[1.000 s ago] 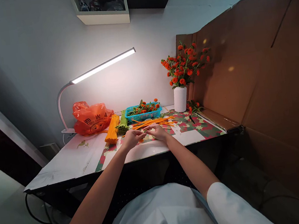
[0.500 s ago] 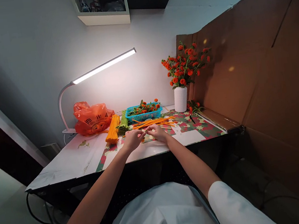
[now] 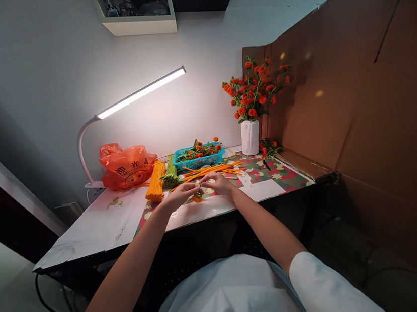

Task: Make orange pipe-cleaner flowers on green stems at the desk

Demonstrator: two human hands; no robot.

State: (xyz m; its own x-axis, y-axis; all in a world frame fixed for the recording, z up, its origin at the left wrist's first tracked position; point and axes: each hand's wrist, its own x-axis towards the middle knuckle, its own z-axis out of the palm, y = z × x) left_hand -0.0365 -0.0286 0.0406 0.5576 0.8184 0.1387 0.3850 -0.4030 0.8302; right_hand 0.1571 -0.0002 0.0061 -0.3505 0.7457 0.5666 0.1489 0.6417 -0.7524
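Observation:
An orange flower head (image 3: pixel 197 198) with a bit of green at its top hangs between my hands, low over the white front part of the table. My left hand (image 3: pixel 180 196) pinches at its green part from the left. From the right, my right hand (image 3: pixel 216 183) has its fingertips closed on the short green stem above the flower. The fingertips of both hands nearly meet. Just behind them lie loose orange pipe cleaners (image 3: pixel 225 168), and further left are a bundle of orange pipe cleaners (image 3: pixel 155 183) and a green bundle (image 3: pixel 171 173).
A blue basket (image 3: pixel 198 162) of small orange flowers stands behind the loose stems. To its right is a white ribbed vase (image 3: pixel 250 138) of orange flowers, beside a cardboard wall (image 3: pixel 339 109). An orange plastic bag (image 3: pixel 128 167) and a lamp (image 3: pixel 142 92) are at left.
My left hand has moved slightly left and turned flatter. The orange flower, mostly hidden behind the fingers before, now hangs in plain sight below the fingertips. The whole view has shifted a little.

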